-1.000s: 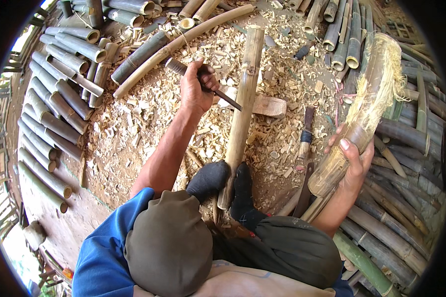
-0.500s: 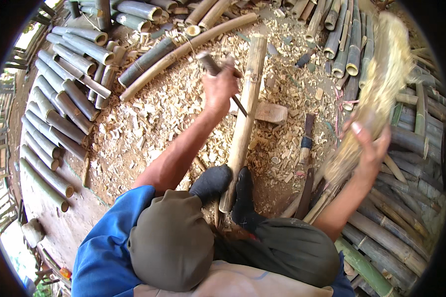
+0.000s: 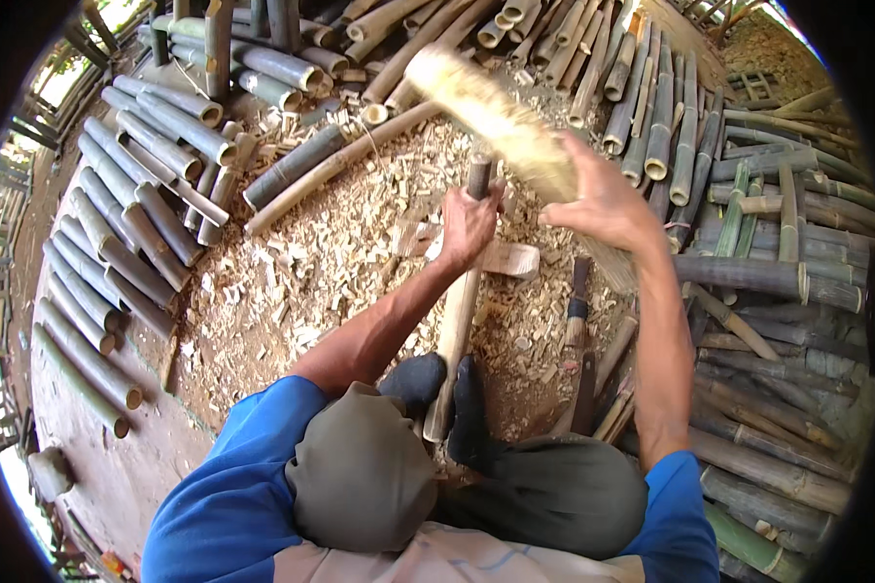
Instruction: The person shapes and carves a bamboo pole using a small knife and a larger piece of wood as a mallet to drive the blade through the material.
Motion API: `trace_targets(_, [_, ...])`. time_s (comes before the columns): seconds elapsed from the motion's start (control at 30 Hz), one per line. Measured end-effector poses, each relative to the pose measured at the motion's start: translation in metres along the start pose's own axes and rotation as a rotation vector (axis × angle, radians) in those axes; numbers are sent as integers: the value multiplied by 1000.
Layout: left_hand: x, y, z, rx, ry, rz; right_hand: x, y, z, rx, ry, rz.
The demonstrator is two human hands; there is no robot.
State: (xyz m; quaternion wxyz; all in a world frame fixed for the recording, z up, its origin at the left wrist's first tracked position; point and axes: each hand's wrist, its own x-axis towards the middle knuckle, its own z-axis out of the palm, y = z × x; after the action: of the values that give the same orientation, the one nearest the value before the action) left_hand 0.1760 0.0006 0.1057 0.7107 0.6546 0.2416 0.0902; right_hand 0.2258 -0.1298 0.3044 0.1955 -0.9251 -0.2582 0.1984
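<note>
My left hand [image 3: 470,228] is wrapped round the dark handle of a chisel [image 3: 479,177], which stands nearly upright over a bamboo pole [image 3: 454,335]; its blade is hidden by the hand. My right hand [image 3: 612,199] grips a thick pale wooden club [image 3: 486,102], smeared by motion, raised slanting above and beyond the chisel's top. The pole runs away from me, its near end held between my dark-socked feet [image 3: 467,408]. A wooden block [image 3: 510,259] lies crosswise under the pole.
Wood chips [image 3: 311,262] cover the ground around the pole. Cut bamboo lengths [image 3: 117,262] lie in rows at left, with more bamboo [image 3: 651,126] at far right and a pile [image 3: 778,389] near right. A tool with a dark-bound handle [image 3: 578,306] lies right of the pole.
My right hand has swung the club from the far right leftward, toward the chisel. The chisel's handle, tilted left before, now stands more upright in my left hand.
</note>
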Motion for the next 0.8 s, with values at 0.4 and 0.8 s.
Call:
trace_targets(0.4, [-57,-3,-30,-53,-603,738,-118,104,40,840,564,97])
trace_targets(0.8, [38,31,44,-203,-914,-144,-139,131,66,961,569,224])
